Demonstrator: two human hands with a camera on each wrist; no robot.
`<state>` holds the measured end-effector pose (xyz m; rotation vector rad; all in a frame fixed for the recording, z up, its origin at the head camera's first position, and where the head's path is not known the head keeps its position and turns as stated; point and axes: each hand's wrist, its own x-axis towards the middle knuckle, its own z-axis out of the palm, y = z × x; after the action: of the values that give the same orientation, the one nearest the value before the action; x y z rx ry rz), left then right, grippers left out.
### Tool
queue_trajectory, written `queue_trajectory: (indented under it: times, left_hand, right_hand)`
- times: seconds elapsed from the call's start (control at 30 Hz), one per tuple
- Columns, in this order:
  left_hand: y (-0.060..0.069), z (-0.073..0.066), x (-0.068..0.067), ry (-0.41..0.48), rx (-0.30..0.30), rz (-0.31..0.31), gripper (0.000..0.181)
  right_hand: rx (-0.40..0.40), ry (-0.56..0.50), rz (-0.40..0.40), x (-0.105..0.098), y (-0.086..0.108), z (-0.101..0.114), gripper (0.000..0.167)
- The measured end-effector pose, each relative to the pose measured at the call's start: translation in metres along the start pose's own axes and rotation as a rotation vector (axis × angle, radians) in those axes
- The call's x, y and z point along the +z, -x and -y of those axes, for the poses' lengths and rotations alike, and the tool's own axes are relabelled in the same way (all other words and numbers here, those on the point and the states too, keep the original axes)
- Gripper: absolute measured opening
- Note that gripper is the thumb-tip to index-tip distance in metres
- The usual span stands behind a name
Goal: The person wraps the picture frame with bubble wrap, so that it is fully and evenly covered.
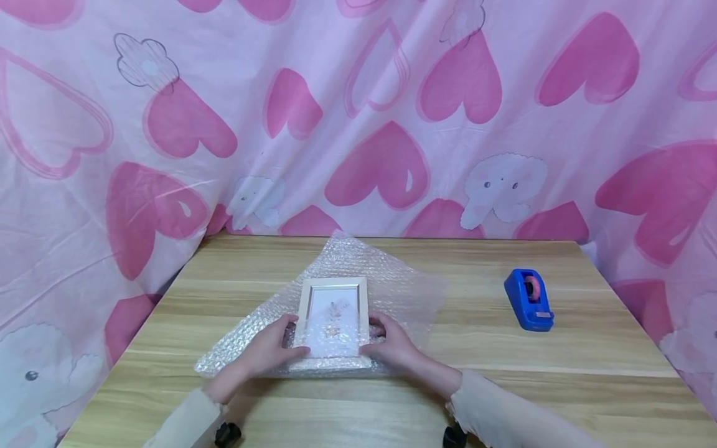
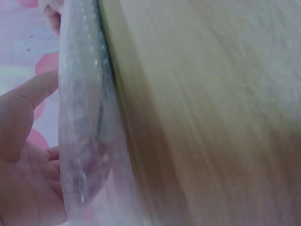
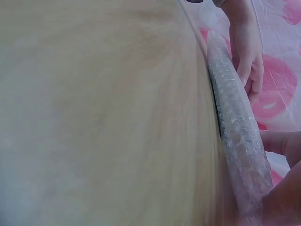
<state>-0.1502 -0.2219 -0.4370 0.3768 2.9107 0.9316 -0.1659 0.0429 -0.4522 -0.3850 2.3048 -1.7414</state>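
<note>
A pale picture frame (image 1: 363, 305) lies face up on a sheet of bubble wrap (image 1: 263, 311), whose near edge is folded over the lower part of the frame. At the frame's left side my left hand (image 1: 266, 348) grips it, thumb on the lower left corner over the wrap. My right hand (image 1: 394, 344) holds the opposite side the same way, its thumb near the lower right corner. Both wrist views show the folded edge of the wrap (image 2: 80, 94) side on; the right one has my right hand (image 3: 287, 193) against it. Fingertips under the wrap are partly hidden.
A blue tape dispenser (image 1: 529, 302) with a pink roll stands on the right of the wooden table (image 1: 560, 373). Behind the table hangs a pink heart-patterned cloth (image 1: 381, 162). The wrap spreads out behind the frame, its far corner reaching the table's back edge.
</note>
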Motion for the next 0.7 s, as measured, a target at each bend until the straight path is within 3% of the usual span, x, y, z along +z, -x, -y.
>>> queue_trajectory:
  times: [0.13,0.3,0.47,0.57,0.7]
  left_hand:
    - [0.001,0.001,0.001,0.078,0.008,0.032,0.075]
    - [0.001,0.004,0.004,0.092,-0.010,0.052,0.084]
    - [0.001,0.005,0.005,0.086,-0.013,0.049,0.085]
    - [0.000,0.005,0.006,0.089,-0.018,0.048,0.084]
    - [-0.002,0.005,0.007,0.100,-0.032,0.047,0.083]
  right_hand:
    - [0.016,-0.010,0.001,-0.003,0.006,-0.003,0.074]
    - [0.033,-0.009,0.005,-0.003,0.007,-0.004,0.072]
    - [0.146,-0.104,0.043,-0.011,-0.002,0.001,0.063]
    - [0.166,-0.027,0.077,-0.022,-0.019,0.007,0.062]
    - [0.112,0.147,0.089,-0.043,-0.055,0.015,0.066]
